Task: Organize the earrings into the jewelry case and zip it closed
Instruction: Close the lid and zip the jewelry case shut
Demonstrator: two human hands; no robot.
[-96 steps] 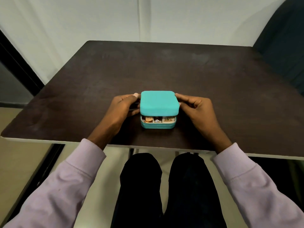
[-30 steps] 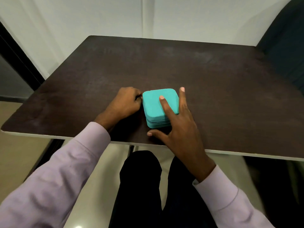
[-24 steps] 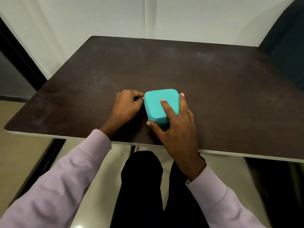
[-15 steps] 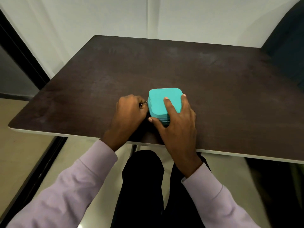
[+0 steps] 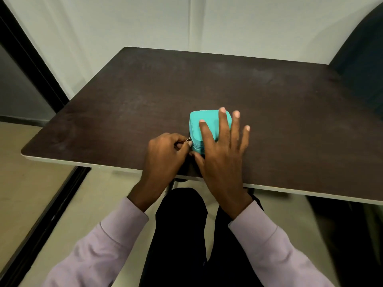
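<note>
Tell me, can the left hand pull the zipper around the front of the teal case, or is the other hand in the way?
Probably not all the way yet. The left hand pinches the zipper pull at the jewelry case's near left corner, but the right hand lies flat on the lid, its thumb across the front edge.

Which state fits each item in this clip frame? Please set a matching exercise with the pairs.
Things:
1. left hand
2. right hand
3. jewelry case
4. table

States:
A. teal, lid down
B. pinches the zipper pull
C. dark brown, bears the case
D. fingers straight, pressing on the lid

Pairs: 1-B, 2-D, 3-A, 4-C
</note>
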